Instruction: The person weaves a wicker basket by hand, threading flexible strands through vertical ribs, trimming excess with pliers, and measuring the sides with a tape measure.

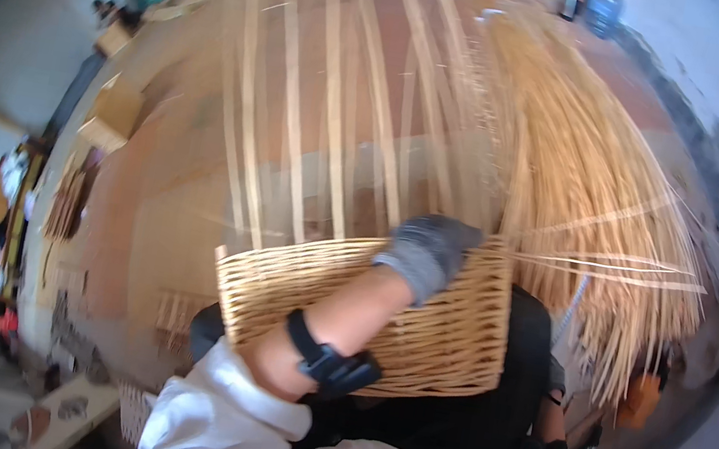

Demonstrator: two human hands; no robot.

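A woven wicker panel [292, 285] rests across my lap, with long flat upright strips [329, 91] rising from its top edge and fanning away. My left hand [429, 253], in a grey glove, reaches over the panel and closes at its top edge near the right corner. Its fingertips are partly hidden, and a black strap device [328, 357] sits on that forearm. Thin pale strands [609, 266] stretch out to the right from the corner. Low beside my right leg is my right hand [556, 376], gloved, its fingers mostly hidden.
A big bundle of thin tan canes [571, 155] spreads over the floor on the right. Further back stand a blue-tinted water bottle [603, 10] and a wall. On the left are a cardboard box [111, 115] and a cluttered shelf [6, 203]. An orange object [640, 400] lies at lower right.
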